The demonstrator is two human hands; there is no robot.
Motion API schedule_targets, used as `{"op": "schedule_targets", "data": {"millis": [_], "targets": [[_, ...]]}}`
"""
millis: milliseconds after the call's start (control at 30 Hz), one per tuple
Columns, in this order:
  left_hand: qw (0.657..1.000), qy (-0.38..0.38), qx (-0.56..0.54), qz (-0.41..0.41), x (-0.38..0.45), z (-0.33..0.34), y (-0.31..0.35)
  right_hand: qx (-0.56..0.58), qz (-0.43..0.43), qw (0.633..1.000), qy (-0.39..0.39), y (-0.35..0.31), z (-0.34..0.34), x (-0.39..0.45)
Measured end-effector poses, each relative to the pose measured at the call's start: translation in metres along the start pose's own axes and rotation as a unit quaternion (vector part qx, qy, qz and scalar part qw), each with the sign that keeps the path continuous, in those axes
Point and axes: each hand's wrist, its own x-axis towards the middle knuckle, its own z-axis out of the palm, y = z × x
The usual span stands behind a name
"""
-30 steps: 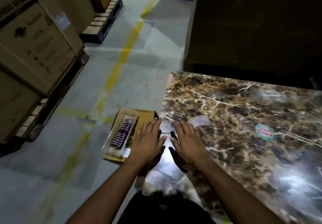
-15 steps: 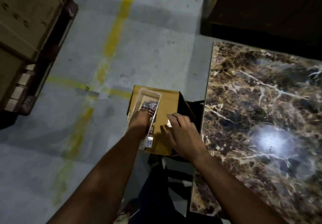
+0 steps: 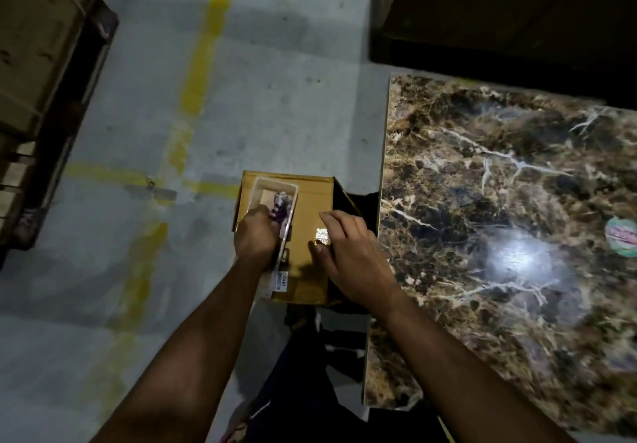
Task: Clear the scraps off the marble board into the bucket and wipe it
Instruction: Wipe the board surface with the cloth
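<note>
The brown veined marble board (image 3: pixel 499 201) fills the right side, with a glare spot and a round sticker (image 3: pixel 622 237) near its right edge. Left of it, on the floor, sits a cardboard box (image 3: pixel 312 194) with a clear plastic tray (image 3: pixel 265 189) lying on top. My left hand (image 3: pixel 256 237) reaches into the tray, fingers curled on a purple packet (image 3: pixel 281 205). My right hand (image 3: pixel 355 256) hovers over the box top, fingers spread. A small shiny scrap (image 3: pixel 322 234) lies between its thumb and fingers. No bucket is in view.
Grey concrete floor with yellow lines (image 3: pixel 203 73) spreads to the left. Large cartons on pallets (image 3: pixel 38 63) stand at the far left. A dark cabinet (image 3: pixel 499 11) stands behind the board. My dark-clothed legs (image 3: pixel 310 391) are below the box.
Both hands left the marble's near corner and moved left over the cardboard box. The left hand went into the plastic tray and curled on the purple packet.
</note>
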Motion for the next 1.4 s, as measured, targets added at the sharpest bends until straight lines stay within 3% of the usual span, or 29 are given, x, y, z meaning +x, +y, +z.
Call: {"op": "schedule_targets", "data": {"millis": [133, 200, 333, 433, 567, 600, 667, 700, 733, 867, 1067, 1200, 1333, 1400], "targets": [[0.987, 0.001, -0.158, 0.007, -0.04, -0.043, 0.033, 0.03, -0.02, 0.999, 0.016, 0.002, -0.029, -0.016], [0.962, -0.03, -0.272, 0.013, -0.067, -0.065, 0.06, 0.051, -0.027, 0.998, 0.033, 0.011, -0.045, -0.027], [0.838, -0.147, -0.525, -0.019, -0.122, -0.089, 0.111, 0.175, 0.003, 0.983, 0.06, 0.038, -0.081, -0.052], [0.755, -0.215, -0.619, -0.028, -0.154, -0.09, 0.142, 0.278, 0.054, 0.957, 0.066, 0.062, -0.109, -0.068], [0.702, -0.256, -0.66, -0.069, -0.185, -0.075, 0.179, 0.469, 0.175, 0.864, 0.048, 0.088, -0.139, -0.094], [0.693, -0.271, -0.663, -0.084, -0.192, -0.07, 0.187, 0.527, 0.199, 0.825, 0.043, 0.093, -0.144, -0.103], [0.677, -0.296, -0.664, -0.117, -0.202, -0.059, 0.197, 0.659, 0.243, 0.711, 0.021, 0.103, -0.15, -0.118], [0.676, -0.301, -0.66, -0.126, -0.204, -0.054, 0.2, 0.704, 0.252, 0.663, 0.016, 0.108, -0.15, -0.124], [0.676, -0.308, -0.657, -0.128, -0.205, -0.049, 0.202, 0.725, 0.256, 0.639, 0.018, 0.113, -0.147, -0.128], [0.7, -0.304, -0.641, -0.078, -0.208, -0.04, 0.212, 0.753, 0.242, 0.61, 0.055, 0.134, -0.147, -0.139], [0.816, -0.229, -0.527, 0.066, -0.206, -0.046, 0.238, 0.667, 0.234, 0.698, 0.116, 0.156, -0.163, -0.128], [0.848, -0.189, -0.486, 0.099, -0.171, -0.057, 0.268, 0.611, 0.221, 0.748, 0.139, 0.17, -0.195, -0.092], [0.874, -0.145, -0.456, 0.089, -0.113, -0.055, 0.304, 0.566, 0.247, 0.768, 0.171, 0.192, -0.217, -0.031], [0.913, -0.118, -0.383, 0.075, -0.088, -0.045, 0.306, 0.458, 0.29, 0.819, 0.187, 0.203, -0.215, -0.015]]}}
